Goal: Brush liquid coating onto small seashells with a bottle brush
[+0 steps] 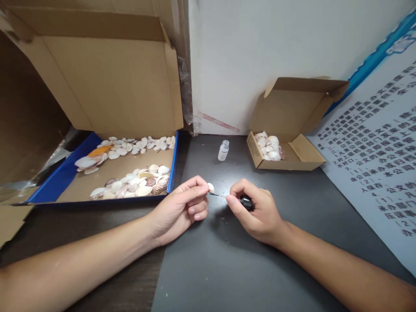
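Note:
Between thumb and fingertips, my left hand (pixel 185 199) pinches a small white seashell (pixel 211 187), which shows just past the fingers. My right hand (pixel 256 210) is closed around a black-capped brush applicator (pixel 246 203). Its thin brush points left, and the tip meets or nearly meets the shell; I cannot tell which. Behind both hands an uncapped small glass bottle (pixel 223 151) with a white label stands upright on the grey mat (pixel 201 268).
On the left, an open blue-edged cardboard box (pixel 172 169) holds many loose shells in two groups. A smaller open cardboard box (pixel 289 164) at the back right has a heap of white shells (pixel 268 146). A printed board (pixel 373 173) leans along the right side.

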`<state>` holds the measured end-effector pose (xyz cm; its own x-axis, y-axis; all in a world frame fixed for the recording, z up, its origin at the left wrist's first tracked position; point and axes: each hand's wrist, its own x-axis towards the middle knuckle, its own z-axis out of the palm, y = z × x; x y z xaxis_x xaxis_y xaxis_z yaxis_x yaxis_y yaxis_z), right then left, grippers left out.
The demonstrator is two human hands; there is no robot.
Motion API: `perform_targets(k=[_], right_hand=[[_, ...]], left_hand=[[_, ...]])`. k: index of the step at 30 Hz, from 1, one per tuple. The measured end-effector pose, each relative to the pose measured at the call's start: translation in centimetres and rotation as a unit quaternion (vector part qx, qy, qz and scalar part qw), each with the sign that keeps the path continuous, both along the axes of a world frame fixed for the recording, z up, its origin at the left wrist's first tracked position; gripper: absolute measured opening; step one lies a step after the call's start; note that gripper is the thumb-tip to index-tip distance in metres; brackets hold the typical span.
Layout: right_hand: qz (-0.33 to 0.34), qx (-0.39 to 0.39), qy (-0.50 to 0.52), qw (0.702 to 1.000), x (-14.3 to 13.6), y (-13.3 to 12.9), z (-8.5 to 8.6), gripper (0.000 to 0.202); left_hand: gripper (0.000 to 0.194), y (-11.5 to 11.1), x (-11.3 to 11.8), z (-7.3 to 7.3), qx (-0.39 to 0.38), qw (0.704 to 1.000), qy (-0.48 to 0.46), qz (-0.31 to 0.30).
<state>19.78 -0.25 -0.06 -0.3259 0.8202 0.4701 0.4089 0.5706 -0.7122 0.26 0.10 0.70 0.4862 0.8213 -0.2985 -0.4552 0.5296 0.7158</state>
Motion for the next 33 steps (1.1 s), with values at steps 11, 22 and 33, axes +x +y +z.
perform_targets(k=[11,22,33], right_hand=[[-0.001,-0.014,-0.009,1.000,0.21,-0.02,0.17,0.020],[-0.031,-0.053,-0.002,0.998,0.25,0.37,-0.10,0.019],[-0.036,-0.078,0.002,0.996,0.18,0.50,-0.12,0.019]], left_hand=[[0.016,0.07,0.02,0.01,-0.004,1.000,0.002,0.001],[0.017,0.01,0.08,0.34,-0.010,1.000,-0.002,0.001],[0.012,-0.19,0.10,0.25,0.008,1.000,0.014,-0.023]])
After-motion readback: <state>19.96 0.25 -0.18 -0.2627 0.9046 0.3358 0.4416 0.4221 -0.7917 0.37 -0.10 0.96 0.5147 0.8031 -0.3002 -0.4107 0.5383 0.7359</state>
